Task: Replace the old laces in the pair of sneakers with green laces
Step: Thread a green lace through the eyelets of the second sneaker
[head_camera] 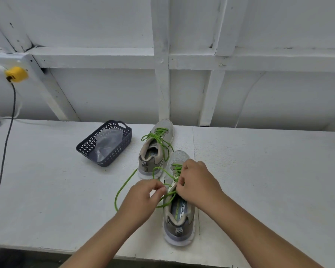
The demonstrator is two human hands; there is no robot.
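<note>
Two grey sneakers stand on the white table, toes pointing away from me. The far sneaker (155, 147) carries a green lace (159, 135) threaded through its eyelets, ends hanging loose. The near sneaker (179, 215) has a second green lace (124, 185) partly threaded; a long loop of it trails left across the table. My left hand (141, 200) pinches this lace just left of the shoe's tongue. My right hand (196, 182) rests over the shoe's eyelets and grips the lace there, hiding part of the lacing.
A dark perforated plastic basket (124, 140) with a clear plastic bag inside sits left of the far sneaker. A black cable (5, 151) hangs from a yellow plug (16, 74) at far left. A white framed wall stands behind the table; the table's front edge runs near my forearms.
</note>
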